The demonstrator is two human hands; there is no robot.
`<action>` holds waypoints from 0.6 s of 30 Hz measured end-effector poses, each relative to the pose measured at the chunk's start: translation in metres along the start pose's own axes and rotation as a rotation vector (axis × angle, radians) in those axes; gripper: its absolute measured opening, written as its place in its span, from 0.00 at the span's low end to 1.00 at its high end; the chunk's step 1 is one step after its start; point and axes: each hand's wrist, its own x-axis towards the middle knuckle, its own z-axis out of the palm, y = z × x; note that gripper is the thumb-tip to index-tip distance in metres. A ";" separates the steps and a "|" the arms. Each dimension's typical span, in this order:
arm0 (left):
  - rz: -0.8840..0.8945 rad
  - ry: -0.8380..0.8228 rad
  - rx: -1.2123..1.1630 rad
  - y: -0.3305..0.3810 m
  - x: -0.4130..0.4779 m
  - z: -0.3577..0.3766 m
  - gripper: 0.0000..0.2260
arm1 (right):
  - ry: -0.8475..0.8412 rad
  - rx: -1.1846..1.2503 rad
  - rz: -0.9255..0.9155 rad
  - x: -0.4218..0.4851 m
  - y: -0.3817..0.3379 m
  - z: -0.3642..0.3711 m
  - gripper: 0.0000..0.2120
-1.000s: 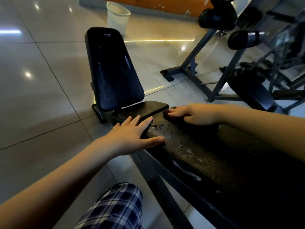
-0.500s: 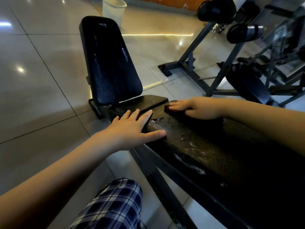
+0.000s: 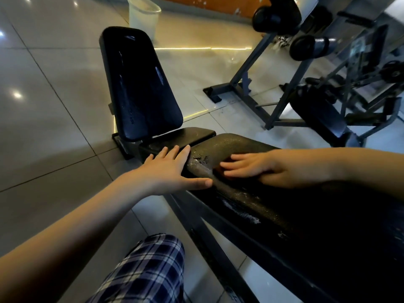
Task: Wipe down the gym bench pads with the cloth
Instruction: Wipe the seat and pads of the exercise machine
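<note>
Where the head view looks down, the left hand (image 3: 168, 171) lies flat with fingers straight at the bench pad (image 3: 251, 200) end corner, probably bracing. The right hand (image 3: 262, 169) presses outstretched fingers beside it, apparently pinning the cloth (image 3: 219, 171), which is mostly hidden.

the near bench pad (image 3: 295, 211) runs from the lower right toward the middle. the 2 hands lie on its far end: the left hand (image 3: 168, 169) flat at the left edge, the right hand (image 3: 260, 169) flat on top, just to its right and apart from it. beyond the pad's end sits the seat pad (image 3: 181, 136), and behind that rises the back pad (image 3: 140, 84). a bin (image 3: 143, 14) stands farther back. a rack frame (image 3: 277, 92) stands at right, behind the near pad. a knee (image 3: 150, 265) lies below the left forearm.
</note>
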 end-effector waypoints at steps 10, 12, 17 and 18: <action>0.050 0.117 -0.041 -0.015 0.007 0.001 0.66 | 0.139 -0.018 0.051 0.091 0.000 -0.017 0.26; 0.074 0.180 -0.075 -0.021 0.008 0.001 0.61 | 0.165 -0.008 0.087 0.114 -0.003 -0.023 0.25; 0.034 0.207 -0.157 -0.029 0.009 0.000 0.64 | 0.182 -0.018 0.098 0.108 -0.017 -0.017 0.26; 0.034 0.202 -0.153 -0.030 0.011 0.000 0.65 | 0.176 -0.020 0.063 0.096 -0.019 -0.013 0.26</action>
